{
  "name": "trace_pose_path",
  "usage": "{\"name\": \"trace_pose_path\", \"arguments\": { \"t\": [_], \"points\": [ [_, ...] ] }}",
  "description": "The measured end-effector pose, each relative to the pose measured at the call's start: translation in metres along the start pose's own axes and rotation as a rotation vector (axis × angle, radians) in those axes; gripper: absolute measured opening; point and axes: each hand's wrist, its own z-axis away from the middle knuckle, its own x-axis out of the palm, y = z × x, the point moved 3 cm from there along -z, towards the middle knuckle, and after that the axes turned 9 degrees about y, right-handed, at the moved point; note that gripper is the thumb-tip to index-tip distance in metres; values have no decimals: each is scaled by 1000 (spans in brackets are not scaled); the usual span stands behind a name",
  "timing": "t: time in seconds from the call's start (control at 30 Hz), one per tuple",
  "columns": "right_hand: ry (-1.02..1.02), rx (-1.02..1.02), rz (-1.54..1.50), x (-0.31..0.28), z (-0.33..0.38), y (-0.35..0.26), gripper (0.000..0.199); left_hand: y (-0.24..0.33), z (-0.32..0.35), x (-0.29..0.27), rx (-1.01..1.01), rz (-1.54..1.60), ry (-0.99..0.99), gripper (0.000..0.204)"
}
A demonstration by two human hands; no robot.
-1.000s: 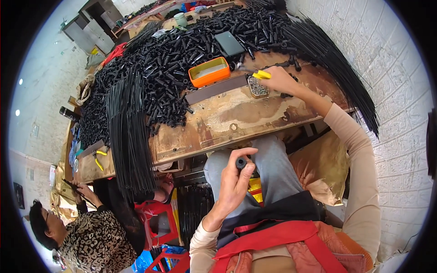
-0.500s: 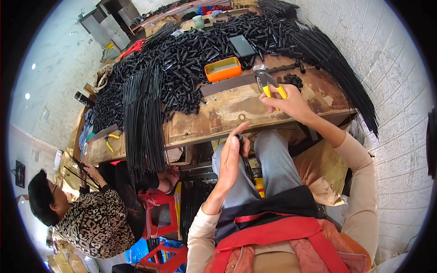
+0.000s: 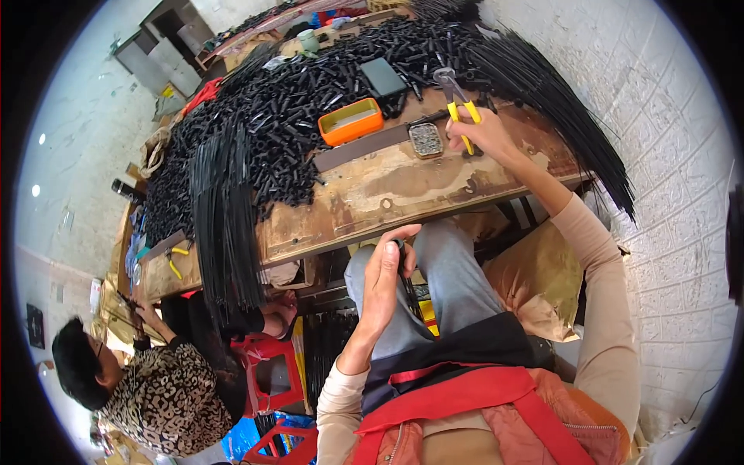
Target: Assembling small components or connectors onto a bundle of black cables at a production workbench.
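My right hand [image 3: 482,133] is raised over the right part of the wooden table, closed around the yellow handles of pincers [image 3: 452,93]. Their grey metal jaws point away from me. Just left of that hand, a small clear-sided box [image 3: 425,140] holds tiny metal bits. Over my lap, near the table's front edge, my left hand [image 3: 382,277] is closed on a black rod piece [image 3: 409,291]. Its round tube end shows by my fingertips, and the thin dark part hangs down between my knees. My palm hides part of it.
Black tubular parts [image 3: 271,132] lie heaped across the table [image 3: 349,203]. Long black rods overhang its edge at left [image 3: 225,225] and right [image 3: 558,101]. An orange tray [image 3: 351,122] stands behind a dark strip. At lower left sits a co-worker [image 3: 163,380] near red stools [image 3: 271,368].
My right hand has moved with the pincers away from the small box, which now shows uncovered. My left hand keeps its hold on the rod piece. The whole view has shifted a little.
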Motion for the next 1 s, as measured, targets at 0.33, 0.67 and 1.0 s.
{"name": "trace_pose_path", "arguments": {
  "t": [0.33, 0.67, 1.0],
  "points": [
    [242, 225, -112, -134, 9, 69, 17, -11, -11, 16, -44, -8, -20, 51],
    [32, 422, -426, -57, 96, 30, 27, -13, -5, 28, -41, -31, -89, 51],
    [-243, 14, -367, 72, 199, -39, 15, 24, 32, 9, 70, -9, -81, 64]
  ]
}}
